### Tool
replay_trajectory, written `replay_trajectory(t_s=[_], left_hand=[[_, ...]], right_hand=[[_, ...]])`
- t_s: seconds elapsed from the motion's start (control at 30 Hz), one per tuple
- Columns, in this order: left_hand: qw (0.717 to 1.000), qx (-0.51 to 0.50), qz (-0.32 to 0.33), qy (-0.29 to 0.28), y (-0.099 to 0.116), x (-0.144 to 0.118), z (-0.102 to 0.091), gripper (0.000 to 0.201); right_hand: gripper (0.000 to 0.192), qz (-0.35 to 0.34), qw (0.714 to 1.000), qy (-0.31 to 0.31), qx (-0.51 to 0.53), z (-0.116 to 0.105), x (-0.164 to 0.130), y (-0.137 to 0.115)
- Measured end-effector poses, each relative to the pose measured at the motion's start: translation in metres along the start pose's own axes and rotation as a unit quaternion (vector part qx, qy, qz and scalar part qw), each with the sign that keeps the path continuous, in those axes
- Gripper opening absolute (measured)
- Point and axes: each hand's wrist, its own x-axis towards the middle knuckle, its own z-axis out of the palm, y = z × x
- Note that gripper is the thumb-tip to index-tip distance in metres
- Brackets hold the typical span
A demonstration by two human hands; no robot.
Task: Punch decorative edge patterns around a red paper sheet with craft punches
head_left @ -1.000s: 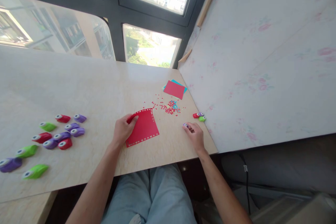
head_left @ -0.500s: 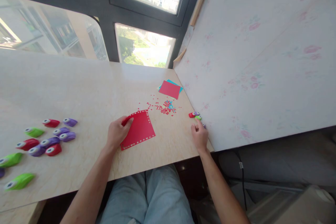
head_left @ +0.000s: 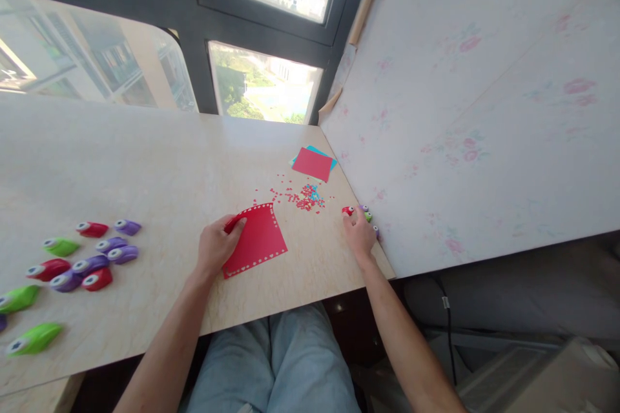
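Observation:
My left hand (head_left: 220,245) pinches the left side of a sheet of red paper (head_left: 259,239), whose top, right and bottom edges carry rows of small punched holes. At the right side of the table, my right hand (head_left: 359,235) has its fingers closed around a small red craft punch (head_left: 347,210), partly hidden by them. Close beside that hand, against the wall, are a green craft punch (head_left: 369,216) and a purple craft punch (head_left: 376,231). Beyond the sheet lies a scatter of tiny red and blue paper cutouts (head_left: 306,199).
A small stack of coloured paper (head_left: 312,163) lies near the window corner. Several red, green and purple craft punches (head_left: 92,263) are grouped on the left of the table (head_left: 165,187). The flowered wall (head_left: 436,142) bounds the right side.
My right hand has moved left and slightly forward, from beside the punches onto the red punch, which has shifted a little left. The left hand and red sheet stay put.

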Motion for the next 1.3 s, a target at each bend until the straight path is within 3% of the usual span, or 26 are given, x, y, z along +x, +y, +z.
replay_trajectory(t_s=[0.17,0.4,0.57,0.77,1.03,1.17,1.3], left_hand=[[1.000,0.009,-0.003,-0.002,0.002,-0.001,0.000,0.040],[1.000,-0.020,-0.007,-0.003,0.000,-0.001,0.001,0.038],[1.000,-0.024,-0.005,-0.007,0.000,0.000,0.002,0.038],[0.999,-0.037,-0.005,-0.007,0.000,-0.002,0.003,0.036],[0.998,-0.057,-0.007,-0.021,-0.002,-0.002,0.004,0.038],[0.997,-0.073,0.001,-0.030,-0.004,-0.002,0.005,0.038],[0.996,-0.081,0.005,-0.036,-0.005,-0.002,0.005,0.039]], right_hand=[[0.060,-0.023,1.000,0.003,-0.010,0.001,0.007,-0.003],[0.031,-0.115,0.993,0.022,0.014,0.010,0.000,-0.016],[0.028,-0.196,0.979,0.018,0.060,0.019,-0.012,-0.021],[0.028,-0.286,0.948,-0.018,0.140,0.024,-0.023,-0.032],[0.034,-0.414,0.879,-0.085,0.221,0.025,-0.031,-0.049],[0.036,-0.427,0.856,-0.120,0.266,0.028,-0.037,-0.062],[0.035,-0.408,0.859,-0.115,0.288,0.035,-0.043,-0.076]])
